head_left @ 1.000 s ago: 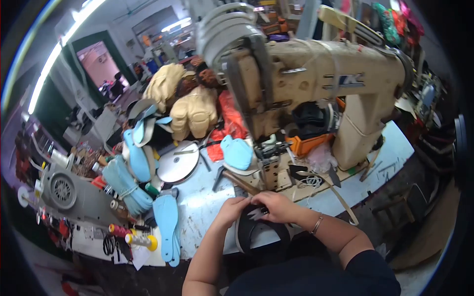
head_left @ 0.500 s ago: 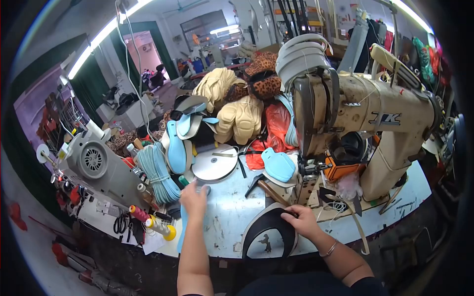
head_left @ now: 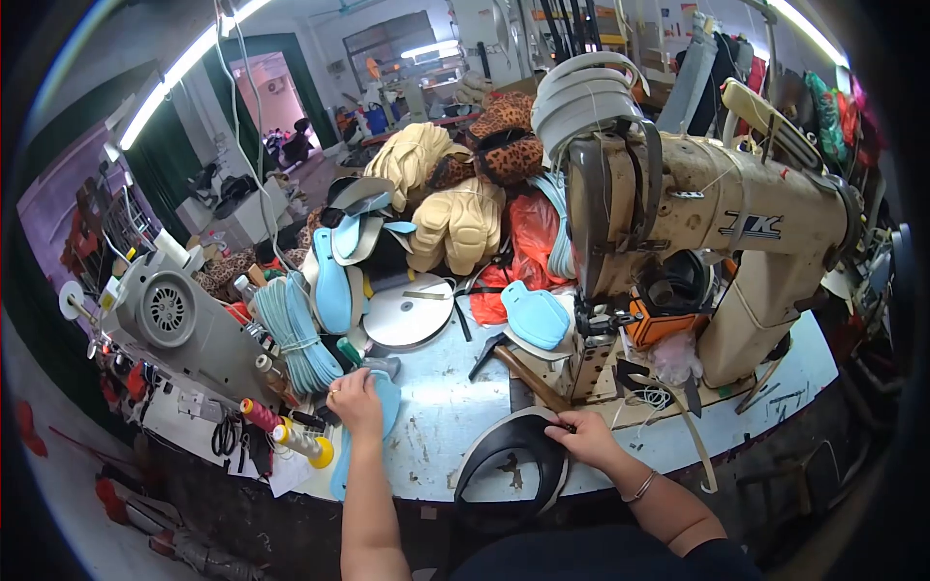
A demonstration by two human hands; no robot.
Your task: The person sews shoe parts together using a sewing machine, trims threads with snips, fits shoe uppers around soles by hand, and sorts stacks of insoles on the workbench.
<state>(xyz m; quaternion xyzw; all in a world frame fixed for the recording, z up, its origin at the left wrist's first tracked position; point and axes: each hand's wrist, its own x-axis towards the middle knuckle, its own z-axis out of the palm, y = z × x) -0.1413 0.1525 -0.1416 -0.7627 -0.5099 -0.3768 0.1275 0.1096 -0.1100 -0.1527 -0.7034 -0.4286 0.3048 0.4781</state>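
Observation:
A black, curved shoe upper with a pale edge (head_left: 477,460) is held at the table's front edge. My right hand (head_left: 587,440) pinches its upper right corner, fingers closed. A long light-blue insole (head_left: 387,399) lies on the left part of the tabletop. My left hand (head_left: 356,405), fingers curled, is closed on its left edge; the fingertips are partly hidden. Just beyond that hand lies a small grey object (head_left: 385,366). A hammer with a wooden handle (head_left: 531,378) rests behind the black upper.
A sewing machine (head_left: 746,194) stands at the right. Behind are a white round disc (head_left: 409,315), blue shoe pieces (head_left: 536,318) and beige padded pieces (head_left: 460,228). To the left are blue cord (head_left: 295,329), thread spools (head_left: 302,443) and a grey motor-like machine (head_left: 165,305).
My left hand has moved left and its fingers have curled in on the insole. My right hand still holds the black upper, now tilted slightly differently. The view has shifted a little.

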